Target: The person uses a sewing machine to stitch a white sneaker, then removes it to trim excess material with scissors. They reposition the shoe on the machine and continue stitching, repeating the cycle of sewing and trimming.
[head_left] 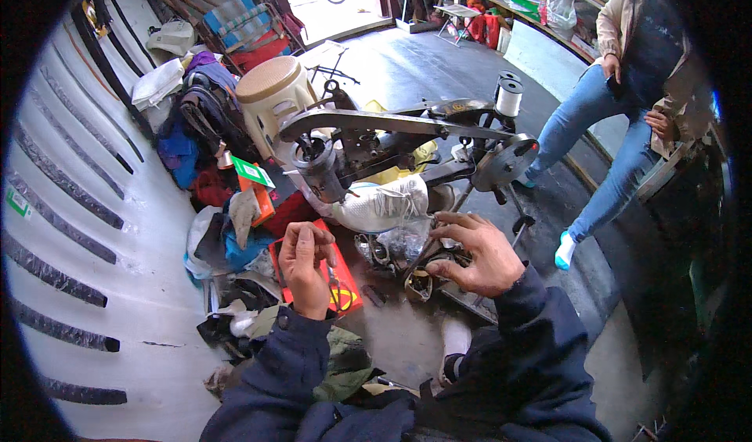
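Note:
A white knit sneaker [374, 205] sits under the head of a dark metal shoe-stitching machine [376, 124], in front of me. My left hand [307, 268] is raised left of and nearer than the sneaker, thumb and fingers pinched together. Whether something thin is between them is too small to tell. To the right, my right hand [479, 255] hovers nearer than the machine's round wheel [501, 164], its thumb and fingers curved and apart, with nothing visible in them. A spool of white thread [509, 96] stands upright on the machine's far right end.
A red box [345, 285] lies beneath my left hand, beside a jumble of small parts [419, 281]. Bags and cloths [207, 113] are heaped at the left, by a round stool [270, 77]. A person in jeans [603, 121] sits at the right.

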Tool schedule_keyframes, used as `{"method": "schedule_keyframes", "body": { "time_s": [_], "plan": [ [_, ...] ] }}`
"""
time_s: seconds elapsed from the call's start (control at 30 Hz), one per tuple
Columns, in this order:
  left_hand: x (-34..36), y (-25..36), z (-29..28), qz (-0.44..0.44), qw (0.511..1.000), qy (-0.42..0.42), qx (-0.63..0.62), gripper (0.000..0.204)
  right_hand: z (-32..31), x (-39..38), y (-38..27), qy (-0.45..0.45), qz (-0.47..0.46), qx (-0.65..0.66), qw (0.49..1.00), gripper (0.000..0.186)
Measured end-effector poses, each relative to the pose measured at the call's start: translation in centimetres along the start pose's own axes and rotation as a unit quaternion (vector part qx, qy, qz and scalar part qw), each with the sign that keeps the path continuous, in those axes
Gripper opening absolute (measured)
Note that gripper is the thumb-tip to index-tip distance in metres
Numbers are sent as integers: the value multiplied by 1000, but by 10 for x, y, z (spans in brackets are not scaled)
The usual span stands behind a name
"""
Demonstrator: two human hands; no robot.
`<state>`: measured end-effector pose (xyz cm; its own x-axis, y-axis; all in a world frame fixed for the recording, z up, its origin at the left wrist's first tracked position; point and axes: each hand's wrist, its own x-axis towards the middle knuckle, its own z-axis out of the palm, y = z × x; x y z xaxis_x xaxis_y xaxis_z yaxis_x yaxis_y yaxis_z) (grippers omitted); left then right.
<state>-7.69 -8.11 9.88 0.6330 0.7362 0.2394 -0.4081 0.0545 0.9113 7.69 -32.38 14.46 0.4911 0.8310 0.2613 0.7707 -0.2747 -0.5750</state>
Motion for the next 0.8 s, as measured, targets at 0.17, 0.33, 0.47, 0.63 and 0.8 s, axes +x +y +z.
{"method": "schedule_keyframes", "body": {
  "time_s": [0.17,0.33,0.47,0.63,0.8],
  "plan": [
    [6,-9,8,24,999,-38,1,21,2,4,-1,132,2,53,990,26],
    [5,-24,-3,23,999,-37,21,22,-3,0,21,312,46,82,945,14],
    [9,-27,-16,12,999,-12,29,25,-15,-7,52,410,128,127,894,22],
    [13,-28,-22,-14,999,-28,18,23,-20,-5,76,387,194,204,878,18],
    [9,-38,-17,-51,997,-55,10,21,12,26,47,311,147,288,894,16]
  ]
}}
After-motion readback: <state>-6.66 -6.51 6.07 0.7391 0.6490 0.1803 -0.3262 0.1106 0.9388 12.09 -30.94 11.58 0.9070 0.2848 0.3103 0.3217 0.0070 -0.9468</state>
